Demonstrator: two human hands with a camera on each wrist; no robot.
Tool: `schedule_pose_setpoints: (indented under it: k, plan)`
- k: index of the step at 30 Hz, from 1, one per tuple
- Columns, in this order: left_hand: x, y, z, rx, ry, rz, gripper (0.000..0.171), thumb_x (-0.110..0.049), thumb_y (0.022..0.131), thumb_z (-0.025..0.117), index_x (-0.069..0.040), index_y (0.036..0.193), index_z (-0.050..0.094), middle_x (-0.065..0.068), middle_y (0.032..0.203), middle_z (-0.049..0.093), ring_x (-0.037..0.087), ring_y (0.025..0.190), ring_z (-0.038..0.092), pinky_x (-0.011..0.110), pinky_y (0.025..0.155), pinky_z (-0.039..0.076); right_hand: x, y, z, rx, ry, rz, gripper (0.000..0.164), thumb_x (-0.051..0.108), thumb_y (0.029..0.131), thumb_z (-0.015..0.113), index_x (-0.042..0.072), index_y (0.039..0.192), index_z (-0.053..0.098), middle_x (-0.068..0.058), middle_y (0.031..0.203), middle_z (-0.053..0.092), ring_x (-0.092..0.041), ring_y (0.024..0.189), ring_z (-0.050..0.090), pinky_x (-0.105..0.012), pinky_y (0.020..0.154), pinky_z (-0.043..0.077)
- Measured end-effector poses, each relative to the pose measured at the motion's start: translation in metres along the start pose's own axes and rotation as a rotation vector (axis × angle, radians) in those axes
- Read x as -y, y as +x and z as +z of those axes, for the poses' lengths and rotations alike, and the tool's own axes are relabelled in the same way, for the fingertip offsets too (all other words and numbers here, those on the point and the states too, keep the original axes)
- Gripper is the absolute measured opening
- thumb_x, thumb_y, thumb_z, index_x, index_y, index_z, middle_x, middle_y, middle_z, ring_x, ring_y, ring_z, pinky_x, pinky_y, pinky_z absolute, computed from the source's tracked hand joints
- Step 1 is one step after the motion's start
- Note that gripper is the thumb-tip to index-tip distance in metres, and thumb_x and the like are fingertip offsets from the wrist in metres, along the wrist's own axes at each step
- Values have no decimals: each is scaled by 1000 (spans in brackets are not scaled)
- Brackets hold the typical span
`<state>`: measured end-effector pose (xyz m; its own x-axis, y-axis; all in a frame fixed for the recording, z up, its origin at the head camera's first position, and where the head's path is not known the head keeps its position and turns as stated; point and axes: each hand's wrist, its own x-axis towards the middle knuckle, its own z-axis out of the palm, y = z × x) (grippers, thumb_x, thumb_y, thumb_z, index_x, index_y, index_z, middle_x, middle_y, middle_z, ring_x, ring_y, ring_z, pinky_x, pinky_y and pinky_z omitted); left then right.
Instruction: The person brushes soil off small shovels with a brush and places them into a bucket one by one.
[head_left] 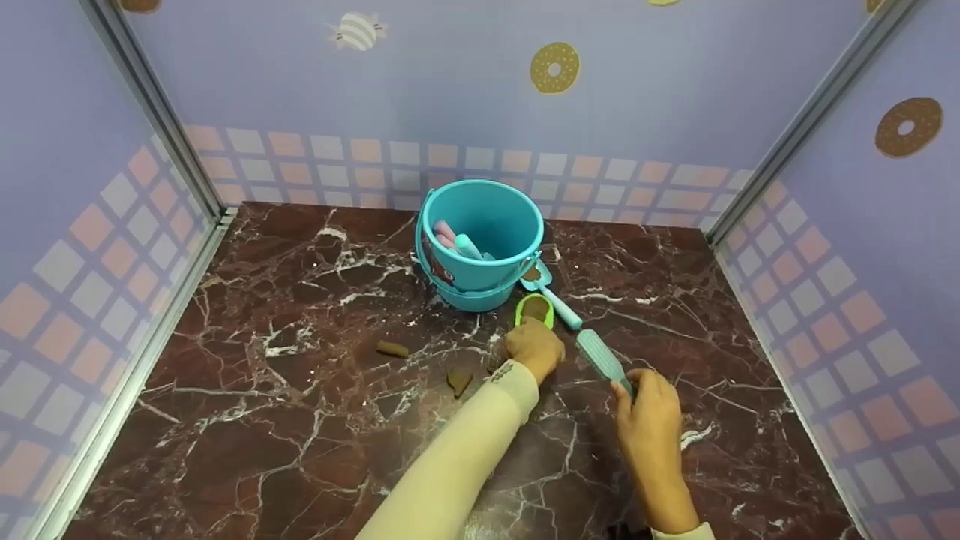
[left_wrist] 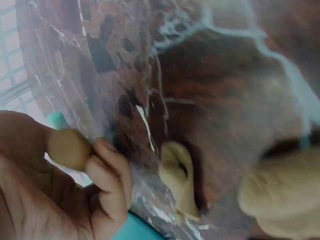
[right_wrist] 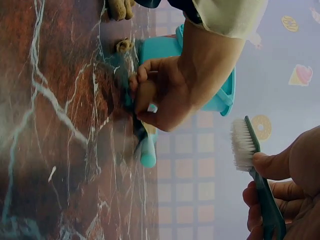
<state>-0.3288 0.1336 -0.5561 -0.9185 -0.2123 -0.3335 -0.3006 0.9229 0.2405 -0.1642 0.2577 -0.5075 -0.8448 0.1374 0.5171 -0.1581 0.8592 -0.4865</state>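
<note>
In the left wrist view, my left hand pinches a roundish brown lump between thumb and fingers. Seen from the head, the left hand is low over the floor, at the near edge of a lime-green cup with brown material in it. A teal shovel with some brown material on its blade lies beside the cup. My right hand grips the handle of a teal brush. White bristles show in the right wrist view, raised off the floor.
A turquoise bucket stands behind the left hand, with pink and teal handles inside. Brown pieces lie to the left: a small roll and a pointed scrap. Patterned panels enclose the dark marbled floor.
</note>
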Motion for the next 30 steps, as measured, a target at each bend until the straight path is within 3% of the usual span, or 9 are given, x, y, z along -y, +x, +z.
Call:
schedule_pose_setpoints:
  k: [3,6,11,14,18,21,24,27,30]
  plan:
    - [13,-5,-7,-6,-3,14,78,-47,82,74,-4,141,46,12,113,72,24,90,70,43,64,58,5,2,4,10,9,-10,25,7,88,77,-7,103,63,-22,93,65,-40,88,61,-52,77,50]
    - [34,-13,-13,-61,33,74,74,-46,85,72,-6,140,45,13,115,71,25,97,70,42,71,58,11,2,8,20,17,-25,24,7,89,77,-6,103,62,-22,94,64,-41,89,60,-52,78,50]
    - [84,-33,-23,-225,161,250,68,-43,88,69,-2,138,47,15,108,70,26,94,71,41,76,58,21,2,16,28,34,-58,24,8,89,77,-5,103,62,-21,94,64,-40,89,59,-52,76,49]
    - [119,-46,-34,-267,208,371,55,-33,91,62,0,133,51,15,101,70,29,88,71,43,73,58,28,0,19,42,41,-58,24,10,90,77,-4,103,62,-21,95,64,-39,90,59,-52,77,49]
    - [163,-64,-51,-296,200,531,42,-33,100,55,-3,130,55,12,104,68,30,88,68,44,71,58,38,-2,22,68,48,-68,23,11,90,76,-3,103,63,-20,95,64,-38,91,58,-51,77,49]
    - [192,-80,-61,-404,208,625,34,-31,99,60,-7,123,58,9,104,64,28,88,65,43,70,55,46,-5,27,80,59,-96,23,10,90,76,-4,103,63,-19,93,64,-37,89,58,-50,75,49]
    - [212,-92,-66,-585,226,681,28,-27,93,70,-9,113,61,8,99,62,26,85,61,41,66,49,55,-7,32,84,64,-132,23,10,90,76,-3,103,63,-17,91,64,-35,86,58,-48,73,49]
    - [223,-100,-69,-754,250,704,27,-26,89,75,-9,107,63,8,96,61,27,83,57,41,64,42,66,-9,36,73,65,-175,23,10,89,77,-2,101,62,-15,89,62,-33,84,57,-47,71,48]
    - [229,-107,-71,-818,276,711,24,-20,87,75,-9,106,64,7,95,61,26,82,55,40,64,39,80,-12,40,63,75,-224,22,10,88,78,0,98,61,-14,87,61,-32,82,56,-46,70,47]
